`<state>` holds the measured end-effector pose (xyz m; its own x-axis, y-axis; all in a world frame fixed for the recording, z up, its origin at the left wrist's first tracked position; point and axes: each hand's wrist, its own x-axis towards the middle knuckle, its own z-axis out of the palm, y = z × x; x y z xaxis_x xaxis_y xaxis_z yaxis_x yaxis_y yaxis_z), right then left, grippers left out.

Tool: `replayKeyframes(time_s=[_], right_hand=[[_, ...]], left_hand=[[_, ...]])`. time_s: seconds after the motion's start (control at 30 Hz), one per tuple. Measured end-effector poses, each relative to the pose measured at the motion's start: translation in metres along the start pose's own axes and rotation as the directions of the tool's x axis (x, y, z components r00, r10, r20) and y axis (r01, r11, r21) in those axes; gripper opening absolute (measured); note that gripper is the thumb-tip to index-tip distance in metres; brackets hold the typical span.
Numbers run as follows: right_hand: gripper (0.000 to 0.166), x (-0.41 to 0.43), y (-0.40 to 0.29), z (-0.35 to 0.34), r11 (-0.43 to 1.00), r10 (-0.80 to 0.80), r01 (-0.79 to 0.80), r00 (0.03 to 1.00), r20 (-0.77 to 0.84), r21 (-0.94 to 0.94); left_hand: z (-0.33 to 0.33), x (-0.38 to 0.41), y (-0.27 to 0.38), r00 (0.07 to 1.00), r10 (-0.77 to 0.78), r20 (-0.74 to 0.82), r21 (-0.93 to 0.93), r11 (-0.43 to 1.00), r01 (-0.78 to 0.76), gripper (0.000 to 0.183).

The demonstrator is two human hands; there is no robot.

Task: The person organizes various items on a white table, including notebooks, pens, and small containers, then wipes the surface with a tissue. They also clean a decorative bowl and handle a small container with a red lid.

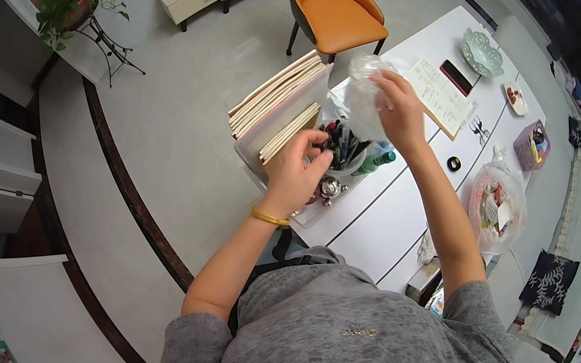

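Note:
My right hand (401, 112) grips a crumpled clear plastic bag (366, 95) above the far side of the table. Beside it, my left hand (294, 172) is held with thumb and fingers apart at the edge of a round container of pens (341, 146). I see nothing between those fingers. Behind the left hand, a row of notebooks or books (278, 93) stands upright, with a thinner stack (291, 133) in front. Below the pens are a small shiny silver pot-like ornament (330, 187) and a green bottle (374, 162) lying on its side. A clear tray (322, 212) lies beneath these things.
On the white table (379, 221) are an open handwritten notebook (439, 97), a phone (456, 77), a pale green openwork dish (481, 53), a small plate (515, 98), a black tape roll (454, 163), a purple basket (532, 146) and a filled plastic bag (496, 209). An orange chair (343, 15) stands beyond.

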<state>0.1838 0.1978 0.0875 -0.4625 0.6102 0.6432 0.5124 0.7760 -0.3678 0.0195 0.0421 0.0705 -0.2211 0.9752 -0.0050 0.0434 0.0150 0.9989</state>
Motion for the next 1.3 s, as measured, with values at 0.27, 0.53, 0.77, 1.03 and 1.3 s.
replayKeyframes(time_s=[0.27,0.53,0.77,1.03,1.3], right_hand=[[0.031,-0.001,0.021,0.06,0.874,-0.226,0.432,0.767,0.601,-0.222],[0.005,0.019,0.029,0.099,0.779,-0.206,0.601,0.513,0.833,-0.178],[0.014,0.034,0.021,0.09,0.966,-0.17,0.259,0.606,0.777,0.01],[0.019,-0.106,0.141,-0.042,0.457,0.843,-0.691,0.537,-0.025,0.561],[0.024,-0.225,0.16,-0.02,0.486,0.842,-0.867,0.499,0.207,0.113]], left_hand=[[-0.01,-0.006,-0.024,0.999,0.041,0.027,0.296,0.954,-0.048,0.029],[0.003,0.01,-0.031,0.993,-0.016,0.115,0.275,0.961,-0.017,0.027],[0.0,0.01,-0.026,0.994,0.02,0.108,0.268,0.962,-0.049,0.026],[0.018,-0.009,-0.029,0.944,-0.227,0.241,0.186,0.965,0.185,0.022],[0.057,0.022,0.005,0.946,-0.149,0.288,0.213,0.973,0.089,0.017]])
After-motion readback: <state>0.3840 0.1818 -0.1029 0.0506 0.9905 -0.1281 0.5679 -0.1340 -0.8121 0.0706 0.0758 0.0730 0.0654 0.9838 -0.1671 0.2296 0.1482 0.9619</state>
